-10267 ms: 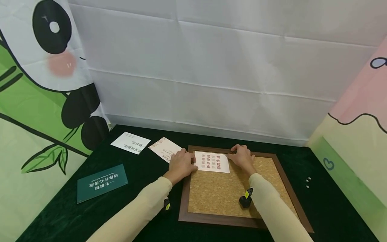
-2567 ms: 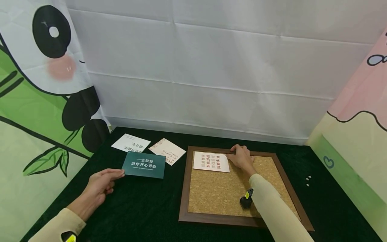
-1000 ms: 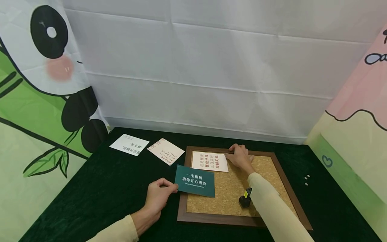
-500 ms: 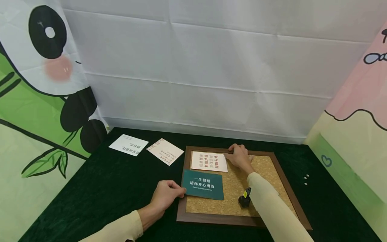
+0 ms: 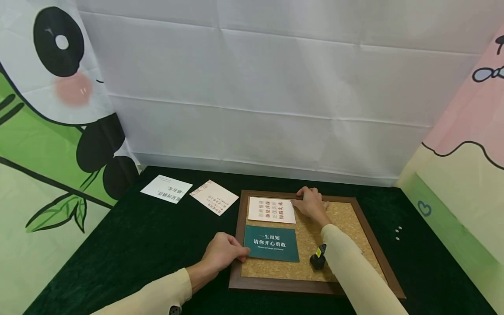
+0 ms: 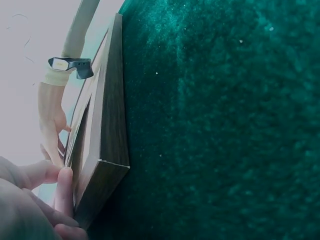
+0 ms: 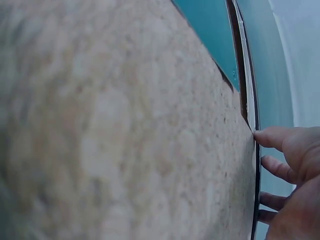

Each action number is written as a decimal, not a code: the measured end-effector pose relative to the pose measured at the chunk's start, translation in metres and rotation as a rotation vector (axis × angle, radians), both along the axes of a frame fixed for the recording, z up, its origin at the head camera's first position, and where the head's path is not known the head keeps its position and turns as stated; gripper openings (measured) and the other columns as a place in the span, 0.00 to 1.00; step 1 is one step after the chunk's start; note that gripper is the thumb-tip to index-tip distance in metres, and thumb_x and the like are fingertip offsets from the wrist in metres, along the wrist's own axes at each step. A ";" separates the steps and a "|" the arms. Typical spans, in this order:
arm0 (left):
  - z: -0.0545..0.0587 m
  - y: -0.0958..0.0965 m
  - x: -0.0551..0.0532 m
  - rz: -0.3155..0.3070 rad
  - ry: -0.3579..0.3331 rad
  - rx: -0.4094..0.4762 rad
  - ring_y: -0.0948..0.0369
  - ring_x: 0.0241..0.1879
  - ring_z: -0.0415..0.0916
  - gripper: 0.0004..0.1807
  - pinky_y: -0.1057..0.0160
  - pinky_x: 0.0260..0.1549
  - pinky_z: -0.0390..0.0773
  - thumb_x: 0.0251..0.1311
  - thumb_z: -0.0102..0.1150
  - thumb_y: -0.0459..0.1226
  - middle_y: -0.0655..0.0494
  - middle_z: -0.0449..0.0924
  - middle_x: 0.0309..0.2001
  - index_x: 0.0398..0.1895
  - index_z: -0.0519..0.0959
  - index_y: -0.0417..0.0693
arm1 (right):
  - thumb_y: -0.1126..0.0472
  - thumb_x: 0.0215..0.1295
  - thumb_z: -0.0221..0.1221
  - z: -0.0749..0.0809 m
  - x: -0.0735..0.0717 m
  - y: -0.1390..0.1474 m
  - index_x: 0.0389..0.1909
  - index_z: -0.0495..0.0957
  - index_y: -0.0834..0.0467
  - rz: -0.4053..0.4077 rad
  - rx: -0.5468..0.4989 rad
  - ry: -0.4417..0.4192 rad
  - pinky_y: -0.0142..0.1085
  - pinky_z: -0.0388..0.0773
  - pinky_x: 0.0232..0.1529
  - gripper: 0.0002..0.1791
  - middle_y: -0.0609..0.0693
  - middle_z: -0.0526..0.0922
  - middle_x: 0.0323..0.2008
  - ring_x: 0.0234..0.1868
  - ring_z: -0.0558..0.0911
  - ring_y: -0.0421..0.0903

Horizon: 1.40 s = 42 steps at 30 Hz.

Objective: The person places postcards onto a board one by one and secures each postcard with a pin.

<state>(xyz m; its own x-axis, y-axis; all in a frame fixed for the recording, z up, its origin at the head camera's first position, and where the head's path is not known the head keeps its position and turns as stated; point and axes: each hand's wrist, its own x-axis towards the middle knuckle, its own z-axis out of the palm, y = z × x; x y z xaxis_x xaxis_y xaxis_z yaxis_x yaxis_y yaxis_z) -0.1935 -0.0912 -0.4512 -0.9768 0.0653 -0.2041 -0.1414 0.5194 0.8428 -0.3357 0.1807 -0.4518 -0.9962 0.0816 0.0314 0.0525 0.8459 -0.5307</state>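
Green card point(image 5: 271, 243), pinched at left edge in left hand point(image 5: 222, 252), over corkboard point(image 5: 275, 271), just nearside of white card point(image 5: 271, 210). Right hand point(image 5: 313, 205): fingers relaxed, touching white card's corner. Possible fault: skewed green card, from one-edge grip.

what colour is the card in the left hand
The card in the left hand is dark teal with white lettering; the head view shows it best.

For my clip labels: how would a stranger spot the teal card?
Find the brown-framed corkboard. Over its left side, the left hand pinches the teal card, nearer the person than a white card. It is the only dark card, printed in white.
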 end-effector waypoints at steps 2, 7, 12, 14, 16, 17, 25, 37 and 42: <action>0.000 0.000 0.000 -0.005 0.002 -0.008 0.62 0.25 0.71 0.11 0.64 0.21 0.62 0.52 0.70 0.40 0.57 0.83 0.18 0.18 0.83 0.46 | 0.50 0.64 0.61 0.000 0.000 0.000 0.49 0.74 0.57 -0.002 -0.008 0.000 0.69 0.45 0.61 0.19 0.62 0.66 0.59 0.61 0.65 0.63; 0.002 0.000 0.000 -0.012 0.001 -0.032 0.62 0.22 0.69 0.12 0.64 0.20 0.62 0.51 0.71 0.40 0.57 0.82 0.17 0.17 0.82 0.46 | 0.51 0.64 0.62 -0.001 0.000 -0.002 0.49 0.74 0.57 -0.005 -0.014 -0.003 0.70 0.43 0.62 0.18 0.62 0.66 0.60 0.63 0.64 0.63; 0.004 0.000 -0.003 -0.034 0.000 -0.073 0.63 0.19 0.67 0.13 0.65 0.18 0.61 0.50 0.72 0.41 0.58 0.81 0.16 0.16 0.82 0.47 | 0.51 0.65 0.62 0.000 0.000 -0.001 0.50 0.74 0.58 -0.002 -0.008 0.000 0.72 0.41 0.62 0.19 0.63 0.65 0.61 0.64 0.63 0.64; 0.004 -0.001 -0.004 -0.043 0.004 -0.091 0.63 0.19 0.68 0.13 0.66 0.18 0.61 0.50 0.72 0.42 0.58 0.81 0.16 0.16 0.82 0.47 | 0.51 0.65 0.61 0.001 0.001 -0.001 0.50 0.74 0.58 0.000 -0.006 0.002 0.72 0.42 0.62 0.19 0.63 0.65 0.61 0.64 0.63 0.64; 0.005 -0.002 -0.006 -0.053 0.013 -0.110 0.63 0.19 0.69 0.12 0.66 0.18 0.63 0.50 0.72 0.42 0.58 0.81 0.17 0.17 0.81 0.48 | 0.51 0.65 0.61 0.001 0.001 -0.001 0.50 0.74 0.58 0.004 -0.007 0.003 0.71 0.42 0.62 0.19 0.64 0.66 0.61 0.64 0.63 0.65; 0.006 -0.003 -0.007 -0.061 0.032 -0.126 0.63 0.19 0.70 0.12 0.66 0.18 0.64 0.50 0.72 0.43 0.59 0.81 0.18 0.18 0.81 0.48 | 0.51 0.65 0.62 0.002 0.001 -0.001 0.50 0.74 0.58 0.005 -0.009 0.003 0.71 0.43 0.62 0.19 0.64 0.66 0.61 0.64 0.64 0.65; 0.018 -0.010 -0.024 -0.258 0.421 -0.518 0.57 0.39 0.68 0.29 0.58 0.36 0.64 0.42 0.76 0.54 0.55 0.73 0.41 0.48 0.81 0.54 | 0.51 0.65 0.62 0.002 0.001 -0.002 0.49 0.74 0.58 0.003 -0.009 0.009 0.70 0.43 0.62 0.19 0.63 0.66 0.61 0.64 0.63 0.64; 0.017 -0.004 -0.037 -0.411 0.371 -0.712 0.51 0.49 0.62 0.41 0.53 0.43 0.62 0.34 0.77 0.61 0.52 0.68 0.57 0.57 0.79 0.60 | 0.51 0.65 0.62 -0.001 0.002 0.002 0.50 0.75 0.57 0.003 -0.001 0.020 0.70 0.46 0.61 0.18 0.63 0.65 0.63 0.65 0.63 0.63; 0.017 -0.005 -0.038 -0.402 0.371 -0.709 0.52 0.49 0.63 0.41 0.51 0.44 0.63 0.32 0.78 0.61 0.52 0.68 0.57 0.55 0.79 0.61 | 0.50 0.67 0.60 -0.002 0.003 0.009 0.52 0.75 0.57 0.062 -0.002 0.069 0.71 0.47 0.62 0.19 0.64 0.65 0.64 0.65 0.64 0.63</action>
<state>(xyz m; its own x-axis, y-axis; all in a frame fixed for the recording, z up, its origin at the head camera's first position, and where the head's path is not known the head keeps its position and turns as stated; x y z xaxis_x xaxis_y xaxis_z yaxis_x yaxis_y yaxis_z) -0.2311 -0.0959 -0.4345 -0.9183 0.3958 -0.0024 0.3816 0.8870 0.2602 -0.3328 0.1895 -0.4535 -0.9948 0.0199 0.0997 -0.0365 0.8453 -0.5330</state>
